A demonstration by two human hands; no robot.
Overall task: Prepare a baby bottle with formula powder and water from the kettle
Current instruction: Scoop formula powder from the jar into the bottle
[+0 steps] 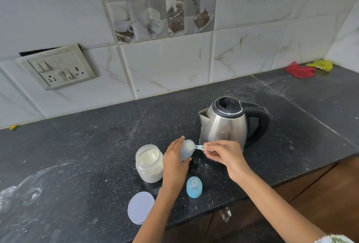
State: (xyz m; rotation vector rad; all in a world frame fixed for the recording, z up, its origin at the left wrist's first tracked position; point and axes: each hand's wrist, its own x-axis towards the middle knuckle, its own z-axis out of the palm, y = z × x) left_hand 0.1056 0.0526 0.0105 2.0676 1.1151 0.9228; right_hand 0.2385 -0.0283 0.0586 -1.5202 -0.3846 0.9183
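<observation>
Halfway, I'd judge — the powder step is in hand. Her left hand (pixel 175 162) wraps around the baby bottle (pixel 186 150), open-mouthed at the counter's centre, while her right hand (pixel 223 154) pinches the handle of a small scoop (pixel 194 147) held over the bottle's mouth. At nine o'clock from the bottle stands the open formula jar (pixel 149 163); its lid (pixel 140 207) lies at seven. The bottle's blue cap (pixel 194 187) waits at six. Water remains — the kettle (pixel 227 122) sits at two o'clock, untouched.
</observation>
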